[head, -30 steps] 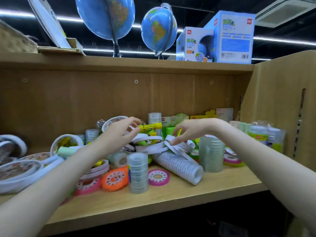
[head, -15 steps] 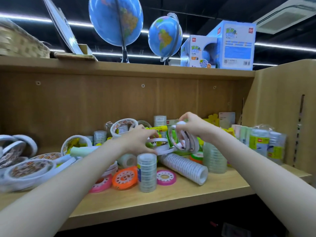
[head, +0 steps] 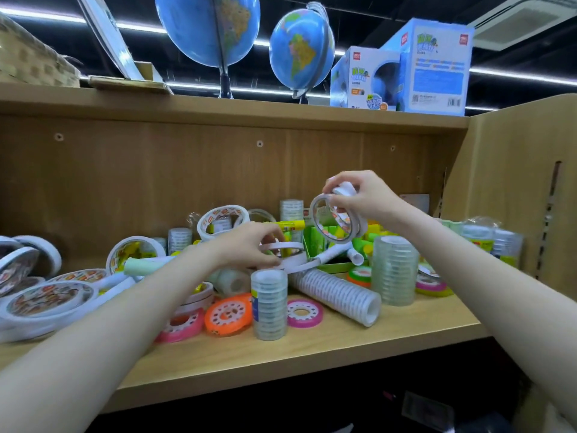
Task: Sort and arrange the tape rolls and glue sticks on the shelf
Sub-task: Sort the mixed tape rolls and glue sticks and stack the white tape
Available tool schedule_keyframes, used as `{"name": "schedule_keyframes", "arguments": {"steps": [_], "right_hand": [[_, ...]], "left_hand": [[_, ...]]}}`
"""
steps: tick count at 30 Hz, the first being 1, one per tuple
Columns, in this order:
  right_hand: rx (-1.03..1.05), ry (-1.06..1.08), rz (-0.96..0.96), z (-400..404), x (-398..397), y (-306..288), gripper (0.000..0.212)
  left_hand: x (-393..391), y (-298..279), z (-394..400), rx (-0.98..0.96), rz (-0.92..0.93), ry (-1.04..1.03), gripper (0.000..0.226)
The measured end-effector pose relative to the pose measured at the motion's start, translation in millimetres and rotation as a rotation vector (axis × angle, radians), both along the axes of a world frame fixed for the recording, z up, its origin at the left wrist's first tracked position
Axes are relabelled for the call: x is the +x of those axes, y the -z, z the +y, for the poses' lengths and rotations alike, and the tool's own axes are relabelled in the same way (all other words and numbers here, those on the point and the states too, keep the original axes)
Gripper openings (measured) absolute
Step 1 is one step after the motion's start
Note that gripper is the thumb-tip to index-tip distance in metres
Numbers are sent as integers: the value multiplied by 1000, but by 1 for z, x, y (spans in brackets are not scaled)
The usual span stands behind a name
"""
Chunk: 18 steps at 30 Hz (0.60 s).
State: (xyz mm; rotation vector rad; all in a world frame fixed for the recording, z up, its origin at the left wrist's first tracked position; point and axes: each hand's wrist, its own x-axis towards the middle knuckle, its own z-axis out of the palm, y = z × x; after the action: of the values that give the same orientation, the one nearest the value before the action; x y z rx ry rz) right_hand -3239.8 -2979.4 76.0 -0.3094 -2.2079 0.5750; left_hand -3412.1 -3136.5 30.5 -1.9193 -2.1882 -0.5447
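Observation:
A jumble of tape rolls and glue sticks covers the wooden shelf (head: 312, 345). My right hand (head: 359, 195) holds a few thin white tape rings (head: 338, 223) lifted above the pile. My left hand (head: 249, 248) grips a flat white tape ring (head: 288, 248) lying on the heap. A yellow glue stick (head: 288, 225) lies behind my left hand. An upright stack of clear tape (head: 269, 304) stands in front, and a long sleeve of clear rolls (head: 337, 295) lies beside it. Orange (head: 229, 314) and pink (head: 304, 313) small rolls lie flat near the front.
Large white tape rolls (head: 46, 301) pile up at the left. A second clear stack (head: 394, 270) and wrapped packs (head: 493, 242) sit at the right near the side wall (head: 515, 198). Green glue sticks (head: 324, 242) fill a box behind. Globes (head: 212, 26) and boxes (head: 434, 64) stand above.
My right hand has lifted the white tape rings up out of the pile. My left hand has dropped from the yellow glue stick onto a flat white ring.

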Motion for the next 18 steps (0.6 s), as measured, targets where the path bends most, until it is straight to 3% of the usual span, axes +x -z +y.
{"name": "schedule_keyframes", "arguments": {"steps": [4,7,15,18], "right_hand": [[131,67,118,-1,27,-24,13],[272,208,63,-1,63,-41,10],[324,432,-154,39,125,10,10],[390,415,-363,56,120,38,17]], "left_hand": [[15,-15,0,199,-129,32,17],[36,-24,5,238,-111,63,13],[112,-22,47,18,20,196,47],[128,-9,61,-54,86,222,56]]}}
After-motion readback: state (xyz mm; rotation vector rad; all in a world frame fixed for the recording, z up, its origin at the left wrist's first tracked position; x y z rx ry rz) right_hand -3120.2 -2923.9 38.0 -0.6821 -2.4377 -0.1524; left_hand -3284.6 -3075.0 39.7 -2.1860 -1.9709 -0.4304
